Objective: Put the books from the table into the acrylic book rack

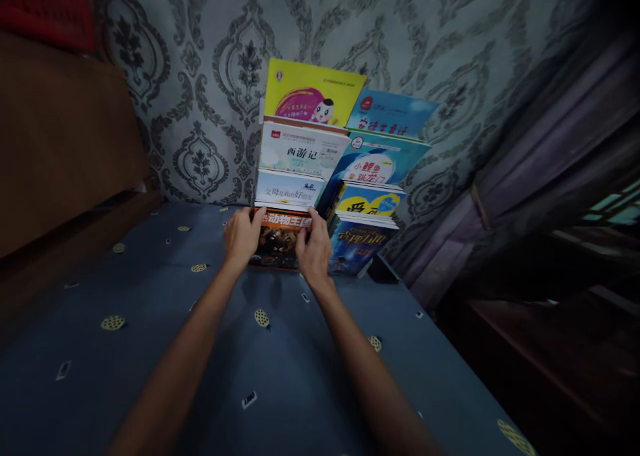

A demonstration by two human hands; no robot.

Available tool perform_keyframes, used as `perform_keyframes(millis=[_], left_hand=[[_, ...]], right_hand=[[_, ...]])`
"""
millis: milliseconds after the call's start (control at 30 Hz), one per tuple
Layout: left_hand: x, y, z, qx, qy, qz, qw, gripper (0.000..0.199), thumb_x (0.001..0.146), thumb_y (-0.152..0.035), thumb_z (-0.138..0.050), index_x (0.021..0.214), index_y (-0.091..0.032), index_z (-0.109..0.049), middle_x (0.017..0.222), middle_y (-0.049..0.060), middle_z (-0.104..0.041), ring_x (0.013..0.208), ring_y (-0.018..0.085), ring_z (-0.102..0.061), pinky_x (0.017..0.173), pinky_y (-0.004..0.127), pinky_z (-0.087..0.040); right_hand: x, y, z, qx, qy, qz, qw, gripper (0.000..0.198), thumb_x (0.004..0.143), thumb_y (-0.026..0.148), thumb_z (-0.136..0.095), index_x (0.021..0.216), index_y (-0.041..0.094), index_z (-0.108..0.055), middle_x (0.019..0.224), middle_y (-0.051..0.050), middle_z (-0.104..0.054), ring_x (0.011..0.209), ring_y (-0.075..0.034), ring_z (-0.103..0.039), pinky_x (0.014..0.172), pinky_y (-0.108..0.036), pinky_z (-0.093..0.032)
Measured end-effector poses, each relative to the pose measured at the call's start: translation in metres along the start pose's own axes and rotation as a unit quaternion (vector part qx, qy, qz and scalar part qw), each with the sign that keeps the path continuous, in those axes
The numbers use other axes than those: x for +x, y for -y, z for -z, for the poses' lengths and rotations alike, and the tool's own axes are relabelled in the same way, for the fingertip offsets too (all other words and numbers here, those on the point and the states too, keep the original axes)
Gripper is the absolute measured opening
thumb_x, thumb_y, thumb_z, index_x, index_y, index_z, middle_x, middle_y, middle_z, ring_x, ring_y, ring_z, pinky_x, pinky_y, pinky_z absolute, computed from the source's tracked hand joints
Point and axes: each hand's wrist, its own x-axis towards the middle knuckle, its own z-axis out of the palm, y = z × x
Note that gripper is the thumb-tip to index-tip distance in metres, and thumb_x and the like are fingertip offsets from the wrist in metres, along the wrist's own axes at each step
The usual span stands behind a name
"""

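Observation:
An orange and black book [280, 243] with a big cat on its cover stands upright at the front of the left row of books. My left hand [241, 236] is closed on its left edge, thumb across the front. At the upper right corner of the same book is my right hand [315, 249], fingers over the top edge. Directly behind rises a pale blue book [287, 191], then a white book [303, 151] and a tall yellow book [313, 93]. Beside them, a second row has a dark blue book [361, 246] in front.
The books stand on a blue cloth [150, 349] with a pineapple print, against a patterned wall [200, 109]. A brown box [65, 136] with a red basket [45, 9] on top is at the left. On the right hangs a tied purple curtain [460, 209].

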Motion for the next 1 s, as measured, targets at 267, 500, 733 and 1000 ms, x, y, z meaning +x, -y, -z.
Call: perform_keyframes(millis=[267,500,733,1000], left_hand=[[-0.009,-0.014,-0.001,0.032,-0.129,-0.09,0.987,0.044,0.099,-0.029,-0.051,0.142,-0.021,-0.056,0.133,0.017,-0.062,0.12,0.033,-0.056,0.096,0.044,-0.046],[-0.011,-0.027,0.001,0.158,-0.058,-0.281,0.945,0.039,0.096,-0.016,-0.047,0.127,-0.027,-0.069,0.118,0.014,-0.069,0.113,0.032,-0.056,0.098,0.049,-0.04],[-0.009,-0.028,0.004,0.154,-0.064,-0.281,0.945,0.042,0.093,-0.014,-0.046,0.125,-0.028,-0.071,0.113,0.014,-0.069,0.111,0.032,-0.054,0.098,0.049,-0.037],[-0.011,-0.032,0.004,0.166,-0.078,-0.276,0.944,0.043,0.091,-0.012,-0.047,0.122,-0.026,-0.073,0.114,0.014,-0.068,0.109,0.033,-0.054,0.095,0.049,-0.038]], right_hand=[[0.0,0.0,0.005,0.021,0.022,-0.011,0.999,0.058,0.089,0.009,-0.04,0.145,0.018,-0.05,0.135,-0.016,-0.061,0.125,-0.028,-0.058,0.108,-0.05,-0.05],[0.004,-0.007,0.014,0.089,0.035,0.007,0.995,0.061,0.087,0.005,-0.039,0.145,0.02,-0.05,0.139,-0.014,-0.061,0.13,-0.025,-0.057,0.113,-0.048,-0.047],[-0.035,-0.02,0.018,0.145,0.043,-0.064,0.986,0.066,0.089,0.013,-0.041,0.155,0.012,-0.034,0.149,-0.018,-0.054,0.136,-0.026,-0.054,0.114,-0.05,-0.047],[-0.042,-0.015,0.011,0.147,0.064,-0.079,0.984,0.061,0.086,0.012,-0.045,0.148,0.012,-0.045,0.136,-0.018,-0.062,0.129,-0.028,-0.056,0.115,-0.05,-0.044]])
